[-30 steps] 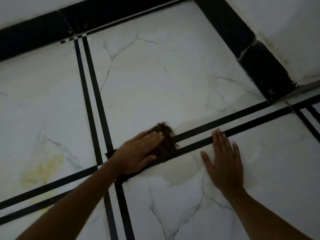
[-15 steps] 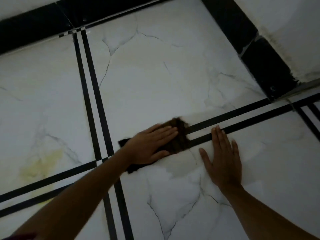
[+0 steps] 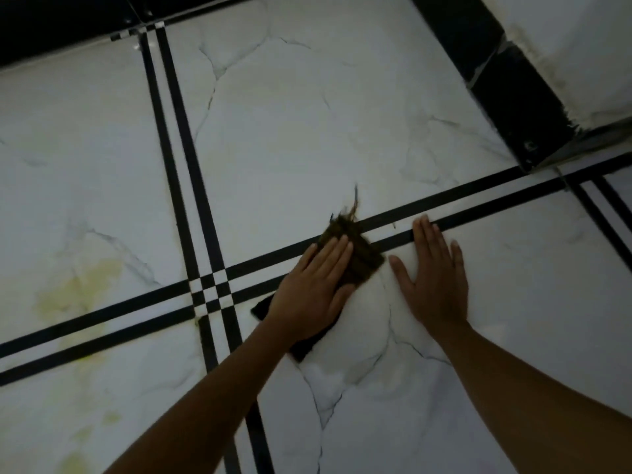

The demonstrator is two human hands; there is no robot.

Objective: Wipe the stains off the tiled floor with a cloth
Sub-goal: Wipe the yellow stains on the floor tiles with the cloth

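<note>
We press the dark brown frayed cloth [image 3: 355, 254] flat under our spread left hand [image 3: 311, 295]; right hand [image 3: 434, 278] splayed on the white marble-patterned tiled floor [image 3: 307, 131]. It's limp, likely bunching, so palm it centrally.

No text, label, brand, number or sign is legible in the head view. The tiled floor [image 3: 307, 131] shows only marble veining and black stripes. The cloth [image 3: 366, 254] and the black skirting tiles [image 3: 502, 83] are unmarked.
</note>
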